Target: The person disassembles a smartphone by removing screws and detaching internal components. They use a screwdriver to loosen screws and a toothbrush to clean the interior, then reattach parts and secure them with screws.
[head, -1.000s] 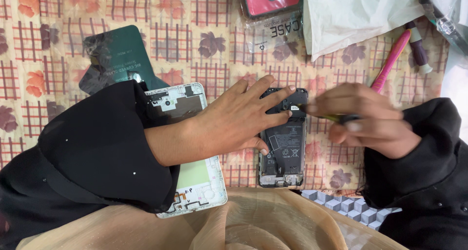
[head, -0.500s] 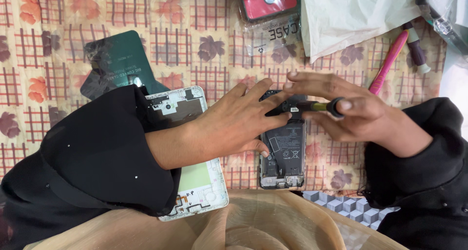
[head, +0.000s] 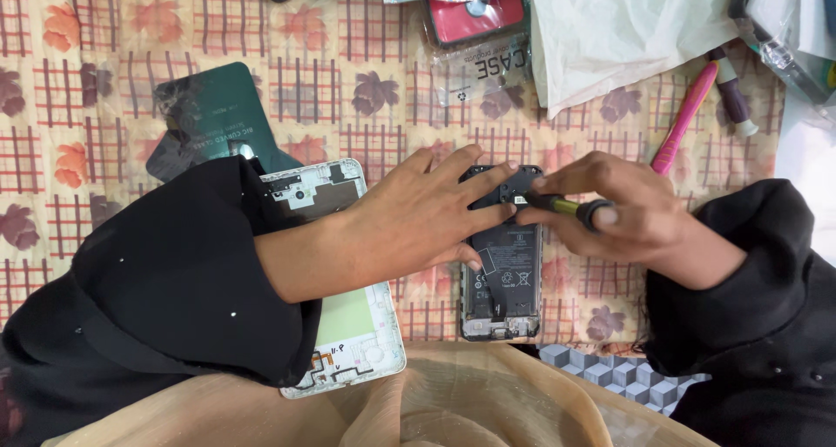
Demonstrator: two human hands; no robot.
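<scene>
Left hand [head: 427, 216] lay flat, fingers spread, pinning the opened phone [head: 503, 264], whose back cover [head: 344, 316] lay detached beside the wrist. Right hand [head: 627, 216] clamped a screwdriver [head: 557, 206], tip at the phone's upper plate beneath the left fingertips; that plate appeared not yet removed.
</scene>
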